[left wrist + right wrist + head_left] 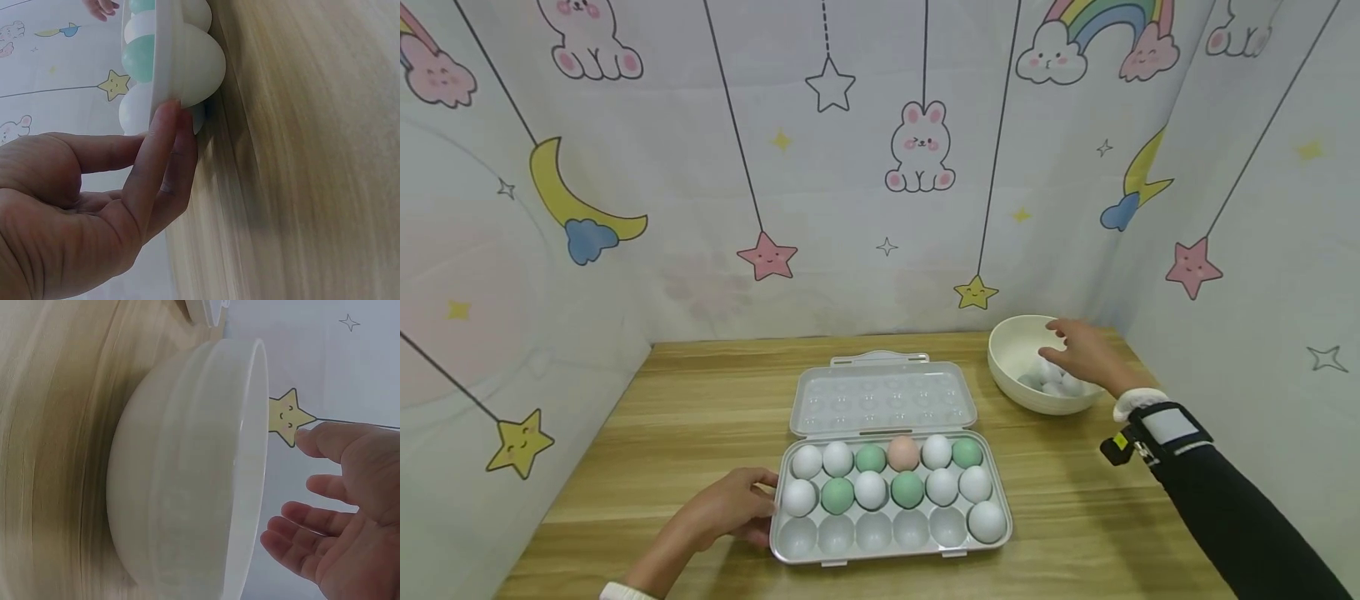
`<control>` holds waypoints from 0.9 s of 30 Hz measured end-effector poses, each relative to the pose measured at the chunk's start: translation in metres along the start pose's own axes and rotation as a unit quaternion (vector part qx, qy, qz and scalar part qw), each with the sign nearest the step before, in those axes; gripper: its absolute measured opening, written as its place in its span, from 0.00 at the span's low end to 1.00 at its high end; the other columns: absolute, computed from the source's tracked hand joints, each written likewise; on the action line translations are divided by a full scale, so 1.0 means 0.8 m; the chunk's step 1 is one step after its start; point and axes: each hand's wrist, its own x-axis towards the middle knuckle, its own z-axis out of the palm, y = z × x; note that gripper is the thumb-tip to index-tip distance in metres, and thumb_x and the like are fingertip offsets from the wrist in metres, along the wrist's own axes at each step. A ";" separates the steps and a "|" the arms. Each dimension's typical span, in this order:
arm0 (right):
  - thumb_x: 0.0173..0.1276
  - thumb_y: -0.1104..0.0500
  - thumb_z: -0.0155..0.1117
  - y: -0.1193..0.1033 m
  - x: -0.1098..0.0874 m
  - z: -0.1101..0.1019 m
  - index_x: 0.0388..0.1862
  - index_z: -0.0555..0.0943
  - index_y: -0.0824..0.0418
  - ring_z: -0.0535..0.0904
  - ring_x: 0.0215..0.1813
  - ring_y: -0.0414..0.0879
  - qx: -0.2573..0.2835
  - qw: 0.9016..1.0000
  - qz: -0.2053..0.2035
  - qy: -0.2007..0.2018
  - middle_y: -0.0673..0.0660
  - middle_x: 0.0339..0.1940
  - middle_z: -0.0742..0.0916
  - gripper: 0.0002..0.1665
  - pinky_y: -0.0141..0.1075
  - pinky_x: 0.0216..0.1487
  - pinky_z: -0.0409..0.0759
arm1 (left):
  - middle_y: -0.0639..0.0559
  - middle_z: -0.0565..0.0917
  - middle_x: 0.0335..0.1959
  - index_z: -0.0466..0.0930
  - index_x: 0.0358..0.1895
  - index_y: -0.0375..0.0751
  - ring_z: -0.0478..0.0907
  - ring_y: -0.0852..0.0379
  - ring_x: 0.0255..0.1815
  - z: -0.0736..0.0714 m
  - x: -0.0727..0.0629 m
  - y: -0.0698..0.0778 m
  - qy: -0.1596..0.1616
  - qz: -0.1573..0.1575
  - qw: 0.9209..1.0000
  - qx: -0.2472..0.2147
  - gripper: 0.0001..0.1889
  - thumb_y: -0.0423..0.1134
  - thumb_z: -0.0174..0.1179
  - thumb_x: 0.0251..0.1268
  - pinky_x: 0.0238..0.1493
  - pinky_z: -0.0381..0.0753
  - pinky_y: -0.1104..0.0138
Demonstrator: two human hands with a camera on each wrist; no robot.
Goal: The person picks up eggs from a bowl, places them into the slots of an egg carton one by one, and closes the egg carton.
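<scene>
A white plastic egg box (852, 557) lies on the table, its see-through lid (883, 402) folded back. White, green and one pink egg (902, 453) fill its back two rows. In the front row, a white egg (986, 522) occupies the right-end cup; the other cups there hold nothing. At the box's left edge, my left hand (726, 507) pinches the rim (164, 62) between thumb and fingers. Over the cream bowl (1009, 354), my right hand (1084, 357) hovers with loosely bent, spread fingers and nothing in them. Several white eggs (1049, 372) sit inside the bowl below it.
The wooden table (722, 400) meets a patterned cloth backdrop (850, 192) behind, with more cloth at both sides. The bowl stands at the back right, near the right-hand cloth. A strapped band (1168, 425) circles my right wrist.
</scene>
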 end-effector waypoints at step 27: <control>0.71 0.55 0.66 0.031 0.043 0.064 0.59 0.79 0.76 0.79 0.59 0.69 -0.080 0.994 0.041 -0.067 0.74 0.56 0.84 0.28 0.62 0.58 0.79 | 0.42 0.85 0.35 0.66 0.60 0.14 0.85 0.50 0.34 0.001 -0.001 0.003 0.003 -0.010 1.000 -0.002 0.23 0.22 0.55 0.64 0.33 0.91 0.58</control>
